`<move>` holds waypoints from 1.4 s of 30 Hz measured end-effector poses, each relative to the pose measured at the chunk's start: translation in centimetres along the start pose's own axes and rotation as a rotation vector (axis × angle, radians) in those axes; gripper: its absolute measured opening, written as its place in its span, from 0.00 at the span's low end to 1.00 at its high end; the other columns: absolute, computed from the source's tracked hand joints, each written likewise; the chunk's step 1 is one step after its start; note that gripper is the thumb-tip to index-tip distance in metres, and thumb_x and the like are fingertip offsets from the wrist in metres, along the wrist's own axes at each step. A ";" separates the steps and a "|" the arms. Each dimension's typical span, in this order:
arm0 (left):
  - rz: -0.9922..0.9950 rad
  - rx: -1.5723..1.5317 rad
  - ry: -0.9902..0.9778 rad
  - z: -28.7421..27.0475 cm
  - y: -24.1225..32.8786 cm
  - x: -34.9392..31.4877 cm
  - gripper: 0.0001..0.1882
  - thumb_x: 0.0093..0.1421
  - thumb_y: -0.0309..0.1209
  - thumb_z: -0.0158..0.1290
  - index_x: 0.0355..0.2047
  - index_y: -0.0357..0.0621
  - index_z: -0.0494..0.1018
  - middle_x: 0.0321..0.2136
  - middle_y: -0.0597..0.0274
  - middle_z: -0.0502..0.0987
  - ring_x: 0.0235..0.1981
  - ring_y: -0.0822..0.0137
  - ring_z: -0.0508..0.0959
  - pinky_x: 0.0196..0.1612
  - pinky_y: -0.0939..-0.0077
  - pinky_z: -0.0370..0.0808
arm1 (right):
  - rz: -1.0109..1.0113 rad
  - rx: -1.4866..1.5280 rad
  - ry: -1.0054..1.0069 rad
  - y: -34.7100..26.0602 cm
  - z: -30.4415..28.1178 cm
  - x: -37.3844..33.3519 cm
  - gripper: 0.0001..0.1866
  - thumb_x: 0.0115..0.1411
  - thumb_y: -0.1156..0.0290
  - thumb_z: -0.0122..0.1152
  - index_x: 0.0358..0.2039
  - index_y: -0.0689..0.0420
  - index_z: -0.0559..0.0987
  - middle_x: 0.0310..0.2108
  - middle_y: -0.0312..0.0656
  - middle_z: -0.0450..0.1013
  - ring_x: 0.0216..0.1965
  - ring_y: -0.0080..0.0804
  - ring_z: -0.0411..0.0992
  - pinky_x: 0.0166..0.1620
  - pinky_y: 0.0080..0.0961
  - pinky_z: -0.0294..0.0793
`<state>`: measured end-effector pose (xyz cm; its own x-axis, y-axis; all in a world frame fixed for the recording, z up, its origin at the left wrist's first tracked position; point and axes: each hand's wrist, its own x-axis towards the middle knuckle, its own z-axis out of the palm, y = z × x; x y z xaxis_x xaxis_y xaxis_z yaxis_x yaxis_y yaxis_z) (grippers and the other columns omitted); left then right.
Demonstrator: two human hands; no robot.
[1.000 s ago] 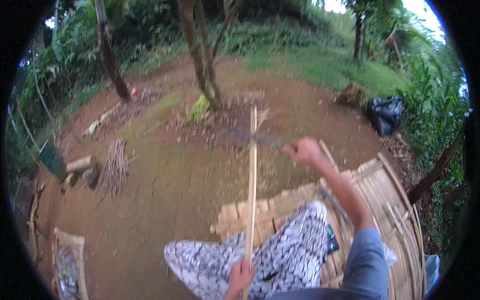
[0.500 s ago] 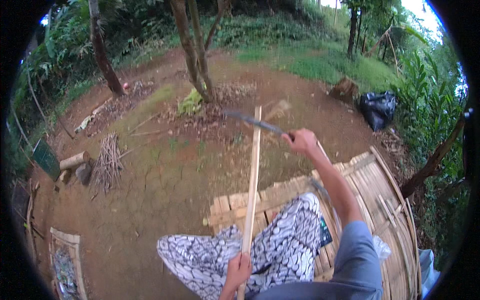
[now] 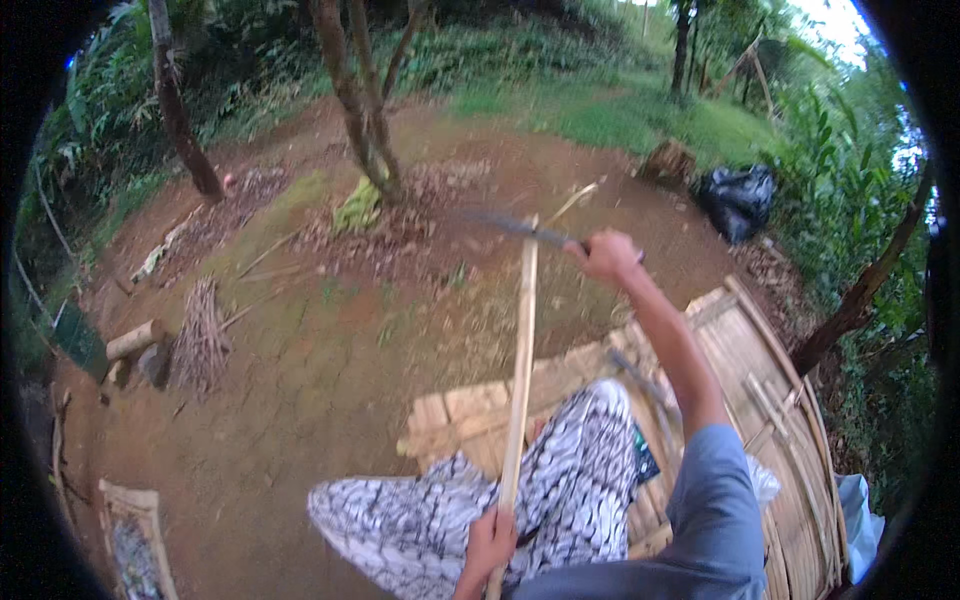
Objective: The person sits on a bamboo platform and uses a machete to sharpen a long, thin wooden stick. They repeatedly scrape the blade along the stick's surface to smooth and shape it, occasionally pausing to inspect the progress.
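A long pale bamboo strip (image 3: 523,370) rises from my lap and points away from me, its far end over the ground. Near its lower end, my left hand (image 3: 491,541) is closed around it. My right hand (image 3: 609,256) grips the handle of a machete (image 3: 515,227), arm stretched forward. The dark, slightly curved blade lies across the strip close to its far tip, pointing left and blurred toward its end. Just beyond the blade, a thin light sliver (image 3: 575,200) sticks out to the upper right; whether it is joined to the strip I cannot tell.
I sit on a bamboo platform (image 3: 735,350), legs in patterned trousers (image 3: 575,480). Another dark blade-like tool (image 3: 640,375) lies by my right knee. A stick bundle (image 3: 203,340), a log (image 3: 135,340), a tree trunk (image 3: 350,100) and a black bag (image 3: 738,205) stand around the dirt yard.
The blade now crosses the strip nearer its far tip. The strip's far end has shifted slightly right, and the sliver shows more sharply. The whole view has turned a little.
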<state>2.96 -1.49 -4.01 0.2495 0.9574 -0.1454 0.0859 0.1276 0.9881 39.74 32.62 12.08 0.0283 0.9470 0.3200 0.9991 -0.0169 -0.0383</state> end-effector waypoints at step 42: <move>-0.066 0.610 0.455 -13.9 5.2 1.2 0.22 0.64 0.42 0.43 0.20 0.36 0.67 0.11 0.65 0.62 0.15 0.76 0.61 0.18 0.74 0.57 | -0.041 1.100 -0.082 -21.4 12.1 -16.7 0.22 0.59 0.54 0.50 0.27 0.63 0.76 0.13 0.51 0.68 0.17 0.47 0.70 0.23 0.37 0.67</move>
<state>-9.71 3.92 1.62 -0.1852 0.9820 -0.0373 0.6374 0.1489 0.7560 17.46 21.01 -3.92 -0.0470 0.9594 0.2780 0.4252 0.2711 -0.8635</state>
